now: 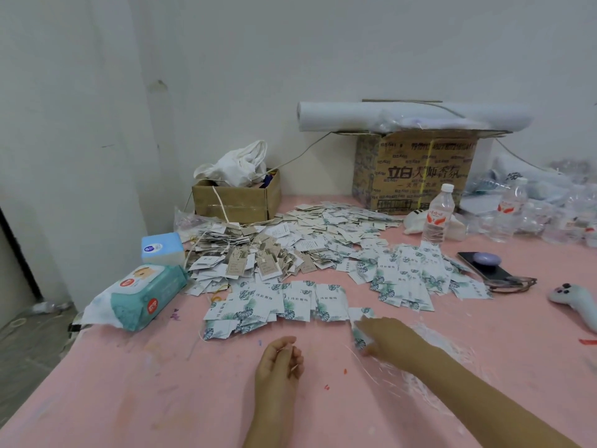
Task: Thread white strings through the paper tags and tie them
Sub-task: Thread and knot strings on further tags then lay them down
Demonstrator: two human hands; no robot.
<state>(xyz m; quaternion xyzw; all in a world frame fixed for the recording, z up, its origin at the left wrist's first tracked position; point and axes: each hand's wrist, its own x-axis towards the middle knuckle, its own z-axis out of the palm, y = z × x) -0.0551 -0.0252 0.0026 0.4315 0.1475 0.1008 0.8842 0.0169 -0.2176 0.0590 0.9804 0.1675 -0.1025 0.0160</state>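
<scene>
Cloth [129, 383] noted pink. Tags [255, 305] printed white with teal leaves; farther tags [235, 263] noted beige. Wipes pack [142, 295] coloured teal and white, red dots. Tissue box [162, 248] pale blue.

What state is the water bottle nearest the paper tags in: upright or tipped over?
Upright. The water bottle stands on its base on the pink table cover, its white cap pointing up.
</scene>
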